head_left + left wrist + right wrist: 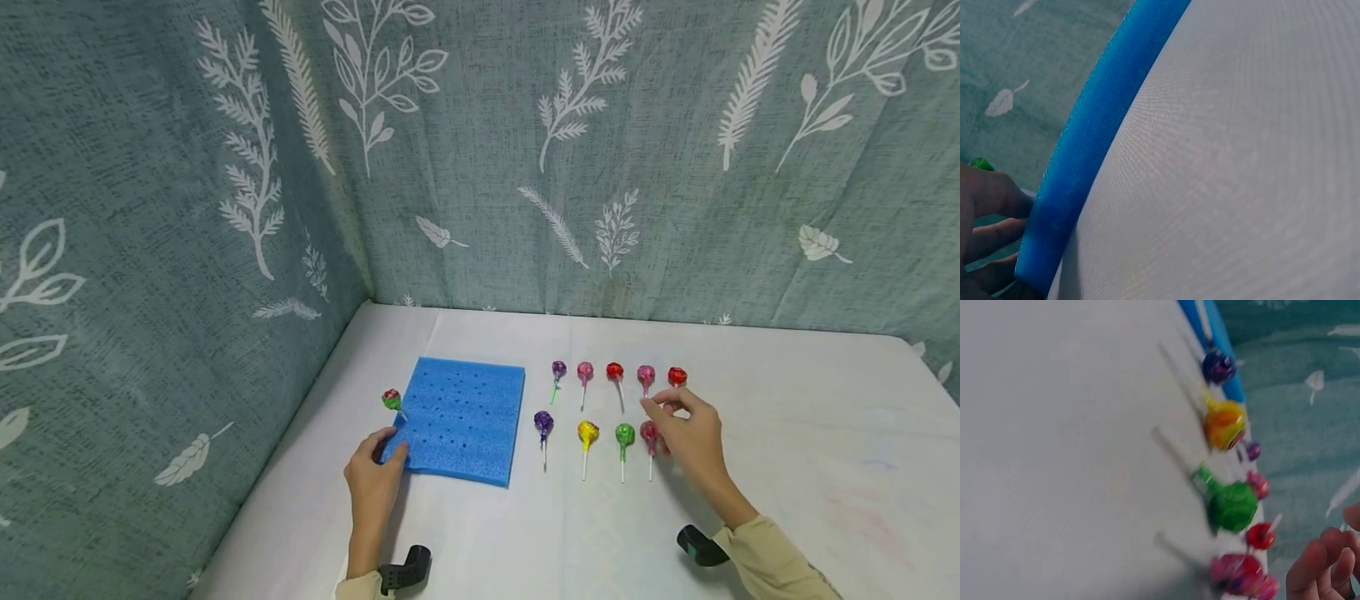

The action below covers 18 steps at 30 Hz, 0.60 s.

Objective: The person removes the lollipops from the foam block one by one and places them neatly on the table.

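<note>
A blue foam block [468, 425] with rows of small holes lies at the left of the white table. My left hand [375, 471] grips its near left corner, fingers along the side edge. A green and red lollipop [391, 399] stands tilted at the block's left edge, its stick meeting the foam. To the right, my right hand [693, 433] reaches over two rows of lollipops. Its fingertips pinch at the stick of a pink lollipop [646, 375] in the far row. Below that hand lies another pink lollipop [648, 432], partly covered by fingers.
Beside the block, the far row has a purple lollipop [558, 368], pink and red ones, and a red lollipop [677, 377] at its right end. The near row includes a purple lollipop [543, 423], a yellow lollipop [588, 433] and a green lollipop [625, 436]. Leaf-patterned curtains [480, 167] border the table.
</note>
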### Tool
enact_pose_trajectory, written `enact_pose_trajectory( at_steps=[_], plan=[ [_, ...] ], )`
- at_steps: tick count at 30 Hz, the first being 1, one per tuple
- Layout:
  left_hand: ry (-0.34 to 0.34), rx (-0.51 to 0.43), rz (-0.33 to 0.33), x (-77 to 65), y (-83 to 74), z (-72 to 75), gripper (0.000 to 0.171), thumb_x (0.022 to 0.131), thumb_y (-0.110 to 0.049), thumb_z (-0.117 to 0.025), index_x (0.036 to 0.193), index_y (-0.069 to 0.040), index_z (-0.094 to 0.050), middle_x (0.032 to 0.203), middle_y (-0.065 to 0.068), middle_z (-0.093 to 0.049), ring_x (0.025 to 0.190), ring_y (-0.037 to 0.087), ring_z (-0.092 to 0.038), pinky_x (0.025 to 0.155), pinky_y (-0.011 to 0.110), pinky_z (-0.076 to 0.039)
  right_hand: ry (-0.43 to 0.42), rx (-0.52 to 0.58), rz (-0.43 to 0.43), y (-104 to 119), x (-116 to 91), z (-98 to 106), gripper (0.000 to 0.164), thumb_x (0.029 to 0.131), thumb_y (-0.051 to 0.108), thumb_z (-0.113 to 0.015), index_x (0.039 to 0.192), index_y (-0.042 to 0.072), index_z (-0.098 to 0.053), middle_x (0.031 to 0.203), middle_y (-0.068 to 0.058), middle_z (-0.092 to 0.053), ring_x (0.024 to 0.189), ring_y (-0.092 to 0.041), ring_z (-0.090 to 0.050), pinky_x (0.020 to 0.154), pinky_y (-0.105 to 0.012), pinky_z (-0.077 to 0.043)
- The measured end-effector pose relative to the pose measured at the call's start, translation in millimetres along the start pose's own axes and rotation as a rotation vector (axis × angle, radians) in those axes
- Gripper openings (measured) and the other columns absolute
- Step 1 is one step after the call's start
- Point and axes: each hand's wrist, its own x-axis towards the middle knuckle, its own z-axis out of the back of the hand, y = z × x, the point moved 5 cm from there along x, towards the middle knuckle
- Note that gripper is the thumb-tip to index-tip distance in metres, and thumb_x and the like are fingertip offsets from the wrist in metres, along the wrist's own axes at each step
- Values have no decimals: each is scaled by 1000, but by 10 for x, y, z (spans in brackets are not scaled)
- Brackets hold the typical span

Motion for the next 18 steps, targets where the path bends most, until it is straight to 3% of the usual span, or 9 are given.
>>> enact_pose_trajectory(
  at_steps=[4,10,14,18],
  plan=[
    [-2,0,1,1,4,-4,32,86,-10,-65,116,0,-63,124,22,-57,119,38,-51,99,49,-42,28,56,51,45,41,-79,37,86,43,-65,97,7,-61,83,-9,-49,44,-26,-49,37,-34,-42],
    [-1,-10,7,2,20,-10,32,86,-10,-65,117,0,-63,124,22,-57,119,38,-51,99,49,-42,64,106,72,-87,147,-295,47,81,60,-61,99,17,-61,82,-8,-53,48,-23,-49,37,-27,-43],
    [-4,-13,4,4,25,-4,32,86,-10,-65,116,0,-63,125,22,-56,119,38,-51,99,49,-42,93,142,103,41,165,-405,40,85,51,-63,99,14,-62,84,-8,-54,51,-24,-51,43,-29,-48],
    [-7,-9,-2,5,26,-6,32,86,-10,-65,116,-1,-63,124,22,-57,119,38,-51,99,49,-42,139,187,63,425,53,-432,30,88,35,-66,99,7,-62,84,-11,-55,53,-24,-52,48,-29,-51]
  ],
)
